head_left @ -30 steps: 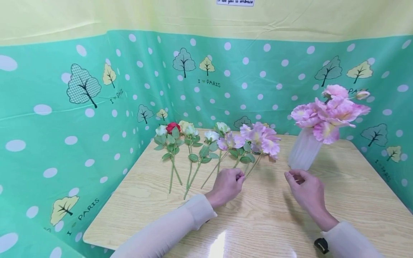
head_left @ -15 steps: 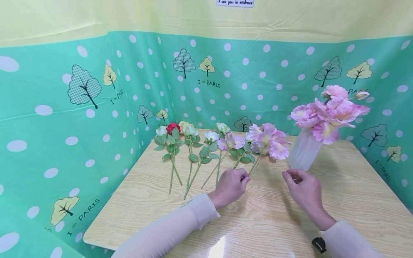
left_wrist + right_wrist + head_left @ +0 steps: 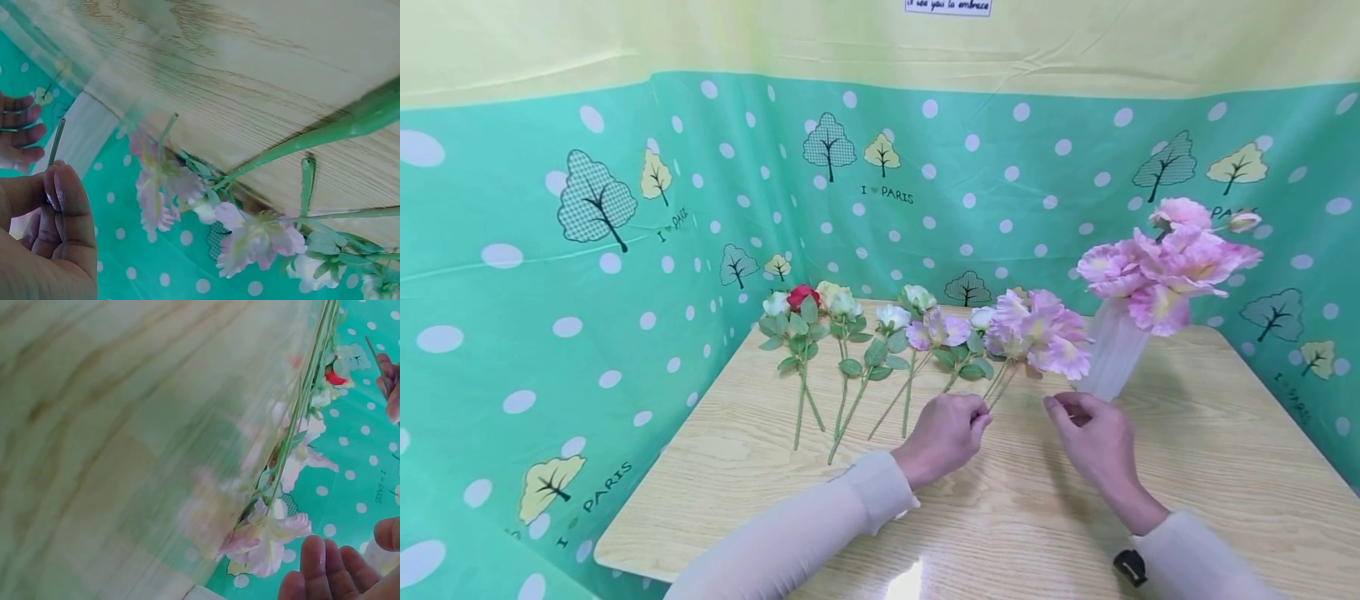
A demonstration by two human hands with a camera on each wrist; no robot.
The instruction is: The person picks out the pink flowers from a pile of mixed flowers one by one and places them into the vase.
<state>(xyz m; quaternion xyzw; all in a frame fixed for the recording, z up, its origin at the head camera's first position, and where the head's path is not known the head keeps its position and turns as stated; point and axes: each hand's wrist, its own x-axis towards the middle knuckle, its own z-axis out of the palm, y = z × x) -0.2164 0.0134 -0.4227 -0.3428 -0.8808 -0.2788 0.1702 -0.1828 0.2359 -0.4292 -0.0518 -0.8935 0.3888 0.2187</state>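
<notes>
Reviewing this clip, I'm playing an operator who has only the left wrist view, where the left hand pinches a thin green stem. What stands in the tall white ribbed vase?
Observer: The head view shows ruffled pink blossoms rising from the tall white ribbed vase.

Operator: Any colour I'm missing?

Observer: Yes, one red rose-like flower, well to the left of the left hand.

Operator: Anything else outside my frame?

Observer: A small black object beside the right arm's cream fabric cuff; I can't tell what it is.
</notes>
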